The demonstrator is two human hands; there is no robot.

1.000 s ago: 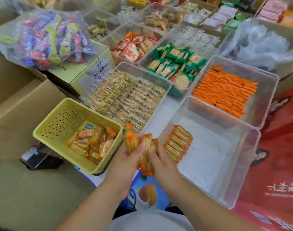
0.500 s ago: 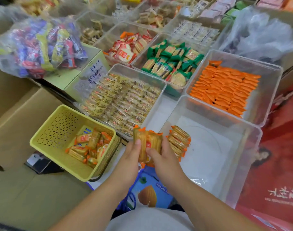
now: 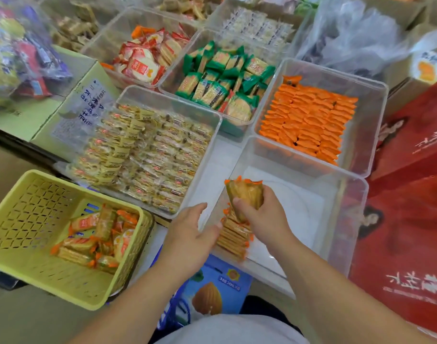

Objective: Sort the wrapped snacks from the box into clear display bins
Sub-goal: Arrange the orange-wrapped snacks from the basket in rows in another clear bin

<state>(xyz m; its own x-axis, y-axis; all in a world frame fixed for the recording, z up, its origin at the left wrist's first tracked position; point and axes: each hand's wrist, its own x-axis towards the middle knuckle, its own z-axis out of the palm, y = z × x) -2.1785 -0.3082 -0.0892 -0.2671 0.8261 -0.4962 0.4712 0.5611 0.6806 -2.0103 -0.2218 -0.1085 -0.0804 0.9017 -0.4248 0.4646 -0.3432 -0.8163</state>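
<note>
Both hands shared the bundle half a second ago; now the left hand [image 3: 190, 234] has let go and hangs open, fingers relaxed, beside the left wall of the clear plastic display bin [image 3: 356, 184]. The right hand [image 3: 264, 219] alone grips the small stack of golden, orange-ended wrapped snacks [image 3: 244, 194], directly above the row of matching packs [image 3: 233, 238] standing under its fingers. With one hand squeezing slick wrappers, I judge the middle packs could slip out and scatter, or the descending stack could topple that row. More packs wait in the perforated yellow plastic basket [image 3: 26, 202], left of the left hand.
</note>
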